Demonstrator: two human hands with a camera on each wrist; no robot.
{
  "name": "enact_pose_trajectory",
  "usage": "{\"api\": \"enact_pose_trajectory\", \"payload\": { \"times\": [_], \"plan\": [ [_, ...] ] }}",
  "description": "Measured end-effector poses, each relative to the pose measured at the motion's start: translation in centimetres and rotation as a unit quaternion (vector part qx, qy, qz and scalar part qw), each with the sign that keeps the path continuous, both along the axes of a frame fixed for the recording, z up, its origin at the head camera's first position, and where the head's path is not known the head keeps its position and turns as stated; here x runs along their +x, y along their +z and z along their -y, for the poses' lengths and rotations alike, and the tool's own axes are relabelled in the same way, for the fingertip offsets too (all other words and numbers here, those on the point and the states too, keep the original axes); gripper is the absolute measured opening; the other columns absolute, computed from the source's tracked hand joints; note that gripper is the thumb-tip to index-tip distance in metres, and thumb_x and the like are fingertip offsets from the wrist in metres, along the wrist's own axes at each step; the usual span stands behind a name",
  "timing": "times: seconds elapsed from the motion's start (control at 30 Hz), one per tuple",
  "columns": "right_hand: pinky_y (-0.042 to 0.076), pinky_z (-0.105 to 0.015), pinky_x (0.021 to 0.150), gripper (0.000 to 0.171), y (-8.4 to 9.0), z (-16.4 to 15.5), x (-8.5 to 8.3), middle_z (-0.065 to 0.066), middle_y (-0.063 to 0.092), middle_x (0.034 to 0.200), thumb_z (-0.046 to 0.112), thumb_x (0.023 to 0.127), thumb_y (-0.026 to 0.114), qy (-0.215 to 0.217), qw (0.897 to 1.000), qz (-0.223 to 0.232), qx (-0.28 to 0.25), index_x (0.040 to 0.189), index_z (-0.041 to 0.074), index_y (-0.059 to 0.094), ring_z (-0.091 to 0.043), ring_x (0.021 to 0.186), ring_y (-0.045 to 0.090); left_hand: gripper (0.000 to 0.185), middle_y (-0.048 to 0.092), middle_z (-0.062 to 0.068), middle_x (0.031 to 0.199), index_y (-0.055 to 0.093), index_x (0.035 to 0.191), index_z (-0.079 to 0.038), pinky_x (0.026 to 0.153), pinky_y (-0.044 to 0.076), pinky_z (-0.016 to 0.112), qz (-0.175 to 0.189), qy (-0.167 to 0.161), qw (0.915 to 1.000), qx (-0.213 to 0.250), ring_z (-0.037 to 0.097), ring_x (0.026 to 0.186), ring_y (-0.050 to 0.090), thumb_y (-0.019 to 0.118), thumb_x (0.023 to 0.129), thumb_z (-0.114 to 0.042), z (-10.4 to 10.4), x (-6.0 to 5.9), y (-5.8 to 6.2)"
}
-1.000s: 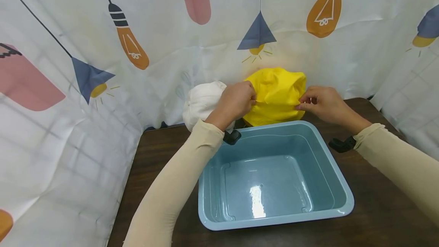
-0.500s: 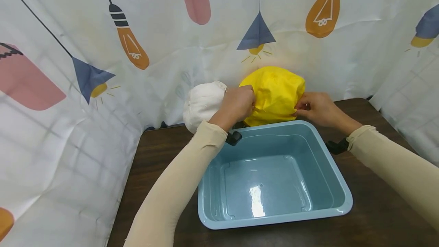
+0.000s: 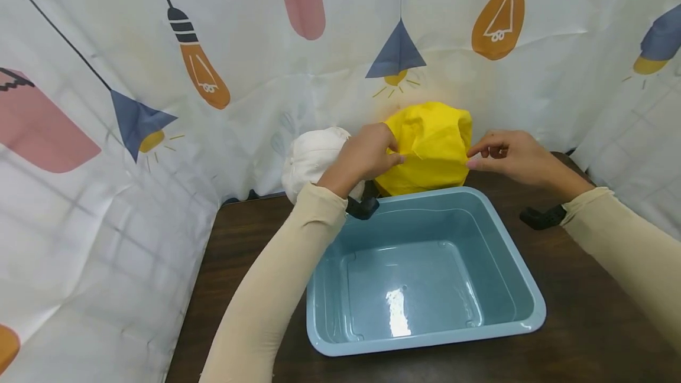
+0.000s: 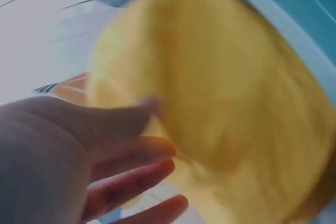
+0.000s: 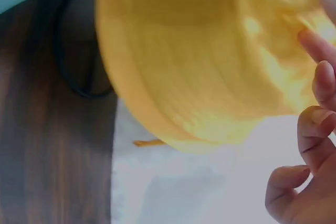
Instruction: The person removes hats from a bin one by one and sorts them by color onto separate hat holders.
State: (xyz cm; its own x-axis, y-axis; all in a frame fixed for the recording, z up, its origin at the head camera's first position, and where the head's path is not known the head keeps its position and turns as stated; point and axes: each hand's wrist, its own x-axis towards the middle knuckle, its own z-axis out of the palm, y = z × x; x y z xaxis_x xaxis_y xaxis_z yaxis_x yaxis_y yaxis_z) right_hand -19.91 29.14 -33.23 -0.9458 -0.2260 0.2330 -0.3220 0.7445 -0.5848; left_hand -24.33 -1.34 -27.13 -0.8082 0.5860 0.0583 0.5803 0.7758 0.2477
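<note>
A puffed yellow cloth bundle (image 3: pixel 431 140) stands on the dark table behind a blue plastic bin (image 3: pixel 524 279). My left hand (image 3: pixel 367 155) is at the bundle's left side, thumb and fingers pinching a fold of it. The blurred left wrist view has the thumb of that hand (image 4: pixel 105 150) against the yellow cloth (image 4: pixel 226 87). My right hand (image 3: pixel 505 152) is at the bundle's right edge, fingers loosely extended toward it. The right wrist view places that hand's fingers (image 5: pixel 310 145) just clear of the cloth (image 5: pixel 199 61).
A white cloth bundle (image 3: pixel 311 155) sits left of the yellow one, partly behind my left hand. The bin holds nothing. A printed curtain (image 3: pixel 159 46) walls the table (image 3: pixel 245 235) at the back and both sides.
My right hand has let go of the yellow bundle's right side and drawn slightly right, fingers opening. My left hand keeps its hold and has lifted a little.
</note>
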Motion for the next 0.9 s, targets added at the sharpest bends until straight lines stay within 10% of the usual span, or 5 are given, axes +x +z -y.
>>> {"api": "enact_pose_trajectory", "payload": {
  "times": [0.3, 0.9],
  "plan": [
    [0.039, -0.028, 0.061, 0.046, 0.2, 0.6, -0.6, -0.006, 0.06, 0.096, 0.052, 0.094, 0.07, -0.104, 0.994, -0.011, -0.019, 0.113, 0.011, 0.077, -0.021, 0.081, 0.048, 0.053, 0.031, -0.002, 0.058, 0.052, 0.058, -0.016, 0.045, 0.027, 0.023, 0.025, 0.093, 0.9938, 0.056, 0.014, 0.047, 0.036, 0.061, 0.101, -0.046, -1.5, -0.5, 0.3],
    [0.045, -0.024, 0.058, 0.041, -1.0, 2.4, -1.6, 0.009, 0.07, 0.082, 0.051, 0.089, 0.075, -0.114, 0.989, -0.016, -0.093, 0.099, 0.011, 0.081, -0.018, 0.072, 0.055, 0.052, 0.034, -0.001, 0.051, 0.054, 0.053, -0.014, 0.04, 0.026, 0.023, 0.0, 0.142, 0.9791, 0.146, 0.015, 0.042, 0.037, 0.065, 0.101, -0.03, -2.6, -1.0, -0.9]
  ]
}}
